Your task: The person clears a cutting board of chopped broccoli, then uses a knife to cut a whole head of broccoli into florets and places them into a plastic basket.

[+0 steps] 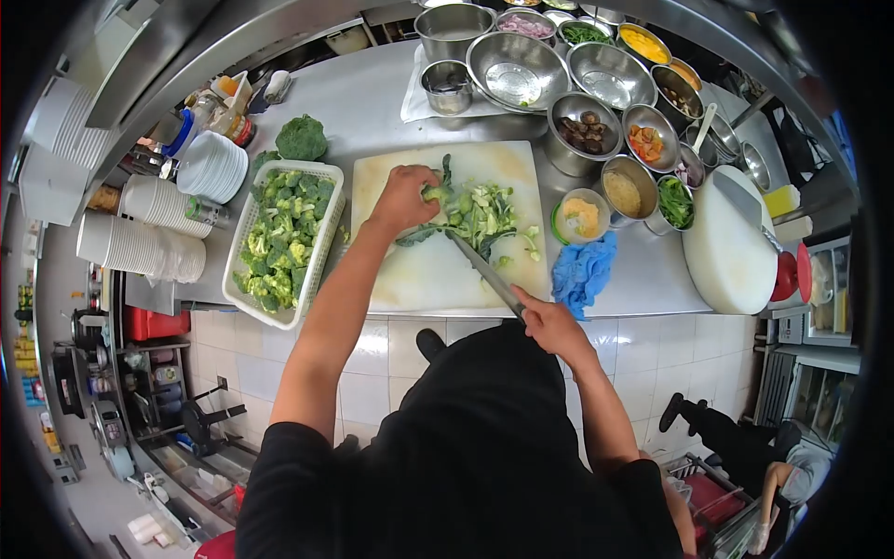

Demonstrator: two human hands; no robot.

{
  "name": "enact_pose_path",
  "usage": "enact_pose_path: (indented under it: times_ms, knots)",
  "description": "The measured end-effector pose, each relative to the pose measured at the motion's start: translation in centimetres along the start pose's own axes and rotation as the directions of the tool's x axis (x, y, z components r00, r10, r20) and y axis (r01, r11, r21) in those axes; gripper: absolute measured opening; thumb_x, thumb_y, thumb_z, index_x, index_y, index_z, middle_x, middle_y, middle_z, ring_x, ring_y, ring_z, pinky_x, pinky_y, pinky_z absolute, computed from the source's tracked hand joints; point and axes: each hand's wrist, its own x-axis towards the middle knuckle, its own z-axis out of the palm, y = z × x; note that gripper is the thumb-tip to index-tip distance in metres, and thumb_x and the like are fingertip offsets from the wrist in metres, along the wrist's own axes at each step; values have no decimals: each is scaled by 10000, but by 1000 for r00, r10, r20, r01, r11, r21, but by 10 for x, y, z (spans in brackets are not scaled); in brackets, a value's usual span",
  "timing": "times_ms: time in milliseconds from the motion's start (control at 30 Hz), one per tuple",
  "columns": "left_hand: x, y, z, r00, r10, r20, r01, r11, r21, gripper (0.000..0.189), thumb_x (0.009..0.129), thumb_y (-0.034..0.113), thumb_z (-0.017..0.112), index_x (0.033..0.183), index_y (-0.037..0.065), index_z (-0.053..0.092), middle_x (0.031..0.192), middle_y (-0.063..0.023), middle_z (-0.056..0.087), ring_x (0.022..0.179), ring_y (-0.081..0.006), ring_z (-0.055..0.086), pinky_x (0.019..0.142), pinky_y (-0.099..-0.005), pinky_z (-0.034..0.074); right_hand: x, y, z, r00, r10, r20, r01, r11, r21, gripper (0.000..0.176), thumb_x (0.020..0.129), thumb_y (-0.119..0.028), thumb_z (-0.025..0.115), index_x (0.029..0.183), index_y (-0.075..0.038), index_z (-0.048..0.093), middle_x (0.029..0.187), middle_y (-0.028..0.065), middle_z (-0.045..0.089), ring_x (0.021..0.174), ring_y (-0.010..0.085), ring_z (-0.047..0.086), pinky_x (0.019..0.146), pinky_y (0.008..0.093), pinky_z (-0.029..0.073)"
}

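Observation:
My left hand is closed around a piece of broccoli on the white cutting board. Its green leaves stick out past my fingers. In my right hand is the handle of a kitchen knife, with the blade pointing up and left across the board. The blade's tip lies by the leaf below the broccoli. Chopped stems and leaves are heaped just right of my left hand. Left of the board, a white plastic basket holds many cut broccoli florets.
A whole broccoli head sits behind the basket. A blue cloth and a small tub stand right of the board. Several metal bowls line the back. A round white board carries a cleaver. Another person is at lower right.

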Motion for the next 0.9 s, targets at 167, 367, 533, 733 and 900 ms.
enact_pose_path:
  times_ms: [167,367,533,733,900]
  knots:
    - [-68,37,-8,881,-438,-181,227,726,-649,384,739,89,748,1105,30,646,878,-64,619,700,-114,589,615,-260,503,-23,-13,0,998,59,12,-59,998,19,496,944,-129,478,1427,-238,466,692,120,629,640,243,660,682,336,524]
    - [-129,36,48,779,-559,-283,438,809,-393,388,729,95,757,1090,19,636,942,-140,623,696,-203,597,627,-318,501,-53,-53,6,999,27,-27,-31,984,-173,597,879,-119,541,1446,-261,423,712,204,624,672,386,625,654,503,513]
    - [-132,42,59,711,-568,-416,451,821,-350,351,714,104,757,1018,-4,617,936,-172,612,795,-286,606,701,-372,514,-52,-59,12,997,-76,-1,74,970,-232,619,873,-113,554,1462,-233,405,674,187,593,639,380,611,633,503,506]
    - [-127,57,56,710,-542,-450,460,840,-286,347,703,98,753,998,-2,601,941,-171,596,812,-303,598,715,-383,512,-57,-72,4,997,-74,27,79,953,-293,625,864,-65,546,1456,-215,414,680,174,591,636,367,604,636,484,505]
    - [-125,57,60,741,-463,-487,390,887,-248,352,711,107,768,992,-15,595,920,-136,609,735,-214,594,648,-332,507,-52,-79,13,999,-14,38,29,907,-421,634,874,-101,550,1476,-208,383,723,177,608,641,365,623,639,491,521]
